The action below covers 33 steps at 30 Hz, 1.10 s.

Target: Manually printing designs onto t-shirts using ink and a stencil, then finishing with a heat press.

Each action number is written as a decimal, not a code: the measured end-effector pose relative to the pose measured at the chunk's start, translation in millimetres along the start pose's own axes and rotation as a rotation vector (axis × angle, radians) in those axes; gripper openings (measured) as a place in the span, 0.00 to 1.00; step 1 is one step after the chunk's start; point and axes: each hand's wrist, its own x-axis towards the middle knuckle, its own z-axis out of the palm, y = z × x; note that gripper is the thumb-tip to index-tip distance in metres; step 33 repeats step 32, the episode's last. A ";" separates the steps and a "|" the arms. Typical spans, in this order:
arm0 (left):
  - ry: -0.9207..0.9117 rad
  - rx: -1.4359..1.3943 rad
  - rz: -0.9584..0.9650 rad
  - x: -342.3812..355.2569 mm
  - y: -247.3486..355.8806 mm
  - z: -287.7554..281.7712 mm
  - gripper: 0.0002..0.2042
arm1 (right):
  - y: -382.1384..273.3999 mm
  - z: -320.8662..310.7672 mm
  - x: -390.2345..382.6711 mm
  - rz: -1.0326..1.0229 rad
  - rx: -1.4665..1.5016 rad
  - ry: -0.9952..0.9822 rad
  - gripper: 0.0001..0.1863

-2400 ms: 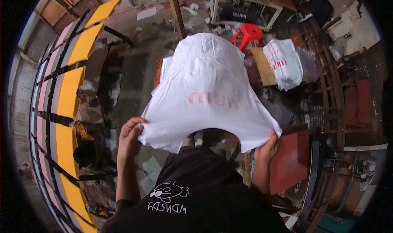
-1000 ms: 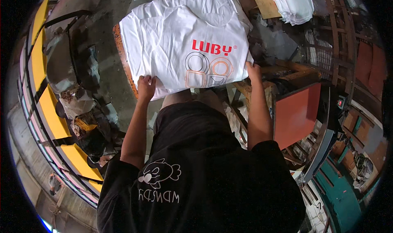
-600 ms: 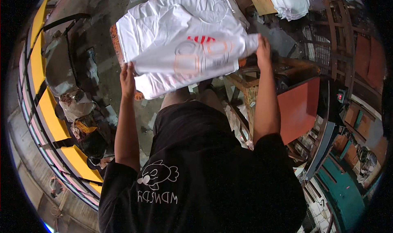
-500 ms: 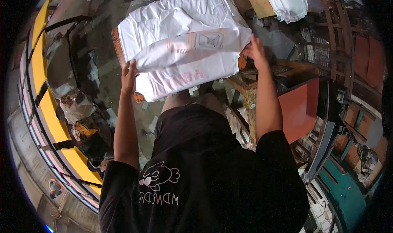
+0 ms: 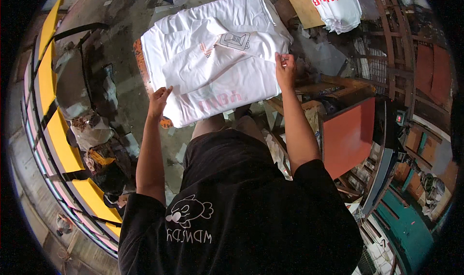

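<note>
In front of me lies a broad stack of white cloth (image 5: 193,110) with faint red print along its near side. A loose white cloth (image 5: 186,64), printed with a dark boxy drawing and small orange marks, is draped in wrinkles over it. My left hand (image 5: 158,101) pinches this cloth at its near left corner. At the right side, my right hand (image 5: 286,72) grips the same cloth's edge between thumb and fingers. Under the stack, an orange, rusty-looking support (image 5: 139,57) shows at the left edge.
Another pile of printed white cloth (image 5: 336,9) hangs over a brown board (image 5: 302,4) at the far right. Closer on the right are a wooden frame (image 5: 328,87) and a salmon-coloured panel (image 5: 349,134). Yellow panels (image 5: 63,139) line the left; scraps litter the floor.
The loose cloth's raised fold has come down and lies flatter, its drawing now turned upward. My right hand has moved left and slightly nearer; my left hand has shifted a little nearer.
</note>
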 end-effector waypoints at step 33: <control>-0.416 -0.869 0.845 11.9 317.7 -115.4 0.07 | -239.3 -241.4 82.4 -0.011 0.265 -0.388 0.30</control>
